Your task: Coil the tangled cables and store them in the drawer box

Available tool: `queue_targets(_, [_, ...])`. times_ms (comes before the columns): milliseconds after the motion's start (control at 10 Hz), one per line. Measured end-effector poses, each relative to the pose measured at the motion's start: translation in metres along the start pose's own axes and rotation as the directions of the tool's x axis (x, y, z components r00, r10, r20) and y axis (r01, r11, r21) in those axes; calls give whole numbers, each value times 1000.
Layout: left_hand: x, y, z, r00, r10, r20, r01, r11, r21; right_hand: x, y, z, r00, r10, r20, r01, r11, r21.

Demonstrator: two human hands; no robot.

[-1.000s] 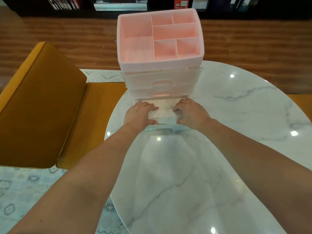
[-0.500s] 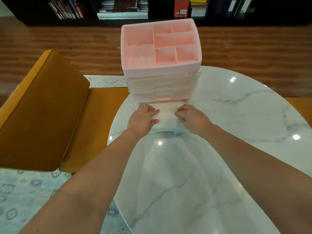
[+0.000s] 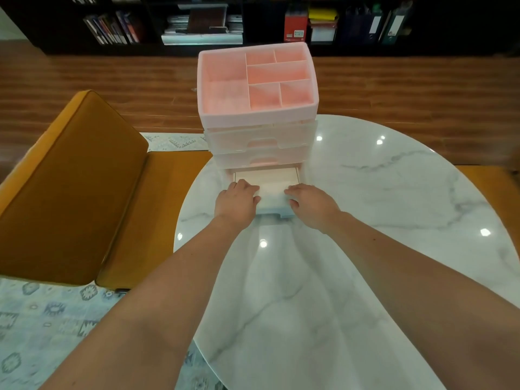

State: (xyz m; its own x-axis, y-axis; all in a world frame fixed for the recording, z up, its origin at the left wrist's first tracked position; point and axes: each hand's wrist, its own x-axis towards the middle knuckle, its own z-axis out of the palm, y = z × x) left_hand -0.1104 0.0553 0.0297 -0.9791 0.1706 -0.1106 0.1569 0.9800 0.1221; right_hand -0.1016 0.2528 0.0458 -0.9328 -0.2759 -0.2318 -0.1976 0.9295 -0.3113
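a: head view, looking down. pink drawer box [image 3: 257, 108] standing upright at the far edge of the white marble surface [image 3: 365, 220], open top split into compartments, two upper drawers pushed in.

b: bottom drawer [image 3: 267, 190]?

a: pulled partway out toward the body, pale base showing inside, blue-tinted front handle between both wrists. can't tell whether any cable lies in there; none made out elsewhere either.

b: left hand [image 3: 236, 204]?

a: resting on the left front corner of the bottom drawer, fingers [image 3: 247, 187] curled over its rim, thumb tucked against the inner side. gripping it, by the look.

b: and the right?

a: right hand [image 3: 312, 205] mirrored on the right front corner, fingers bent over the rim, thumb low against the drawer front. also clamped on the drawer. both forearms stretched out across the surface.

b: surroundings?

a: mustard-yellow cushioned seat [image 3: 70, 187] to the left, just beside the surface. patterned pale blue rug [image 3: 42, 333] below it. wooden floor [image 3: 112, 77] beyond, dark bookshelf [image 3: 309, 21] with books and binders along the far wall.
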Motion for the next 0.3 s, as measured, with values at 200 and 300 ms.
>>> queue_targets(200, [-16, 14, -17, 994, -26, 108, 20, 998, 53, -25, -2, -6, 998, 68, 18, -69, 992, 104])
queue_targets(300, [-21, 23, -24, 991, 9, 135, -15, 999, 47, -36, -1, -11, 997, 80, 19, -81, 991, 109])
